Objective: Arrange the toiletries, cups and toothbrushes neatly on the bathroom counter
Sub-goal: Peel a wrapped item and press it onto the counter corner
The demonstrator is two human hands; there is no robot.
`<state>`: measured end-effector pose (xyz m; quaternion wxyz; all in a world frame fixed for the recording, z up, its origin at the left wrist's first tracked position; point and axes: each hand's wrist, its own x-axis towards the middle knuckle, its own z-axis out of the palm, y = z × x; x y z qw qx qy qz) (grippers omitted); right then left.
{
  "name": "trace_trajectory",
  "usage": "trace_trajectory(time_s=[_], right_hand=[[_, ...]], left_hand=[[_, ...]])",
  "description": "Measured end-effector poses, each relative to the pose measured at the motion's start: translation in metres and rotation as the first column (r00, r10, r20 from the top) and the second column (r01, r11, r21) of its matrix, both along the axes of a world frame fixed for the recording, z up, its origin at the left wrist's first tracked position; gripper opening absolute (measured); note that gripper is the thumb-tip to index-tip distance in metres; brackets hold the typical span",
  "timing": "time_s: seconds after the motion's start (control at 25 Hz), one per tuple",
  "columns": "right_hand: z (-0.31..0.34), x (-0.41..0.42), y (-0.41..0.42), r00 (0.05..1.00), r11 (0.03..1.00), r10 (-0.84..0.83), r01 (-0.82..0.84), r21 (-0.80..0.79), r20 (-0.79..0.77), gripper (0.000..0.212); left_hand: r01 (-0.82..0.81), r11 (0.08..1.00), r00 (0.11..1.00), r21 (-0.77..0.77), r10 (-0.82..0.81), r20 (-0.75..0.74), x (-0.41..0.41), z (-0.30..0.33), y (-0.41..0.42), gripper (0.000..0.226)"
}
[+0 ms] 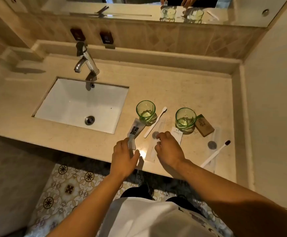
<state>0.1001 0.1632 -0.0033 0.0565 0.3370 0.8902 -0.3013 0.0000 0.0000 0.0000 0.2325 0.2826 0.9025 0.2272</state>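
Note:
Two green glass cups stand upright on the beige counter [182, 86], one [145, 110] left of the other [185, 118]. A white toothbrush [155, 122] lies between them on a clear wrapper [153, 151]. A dark-bristled toothbrush [215, 153] lies at the right on another wrapper. A brown soap box [204, 125] sits beside the right cup. My left hand [124, 157] grips the lower end of a toothpaste tube [134, 130] that rests on the counter. My right hand [169, 147] pinches the clear wrapper, beside a small white packet [177, 134].
A white sink [81, 106] with a chrome faucet [85, 63] takes up the counter's left half. A raised ledge and a mirror run along the back. A wall closes the right side. The counter's front edge is just under my wrists, with patterned floor below.

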Motion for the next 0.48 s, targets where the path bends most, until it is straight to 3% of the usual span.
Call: trace_trajectory(time_s=[0.08,0.2,0.36,0.48], right_hand=[[-0.008,-0.011,-0.003,0.993,0.991,-0.107,0.111,-0.074,0.051,0.036],[-0.014,-0.023,-0.010,0.966,0.969,-0.218,0.232,-0.087,0.138,0.034],[-0.016,-0.040,-0.013,0.909,0.907,-0.374,0.400,-0.129,0.186,0.039],[-0.016,-0.047,-0.010,0.863,0.853,-0.452,0.492,-0.175,0.225,0.044]], left_hand=[[0.030,1.000,1.000,0.004,-0.030,0.000,-0.012,-0.011,0.004,0.057],[0.078,0.996,0.987,0.045,-0.084,0.140,-0.019,-0.019,0.022,0.032],[0.171,0.984,0.915,0.053,-0.179,0.361,-0.021,-0.029,0.053,0.043],[0.228,0.970,0.926,0.083,-0.242,0.290,-0.024,-0.045,0.063,0.041]])
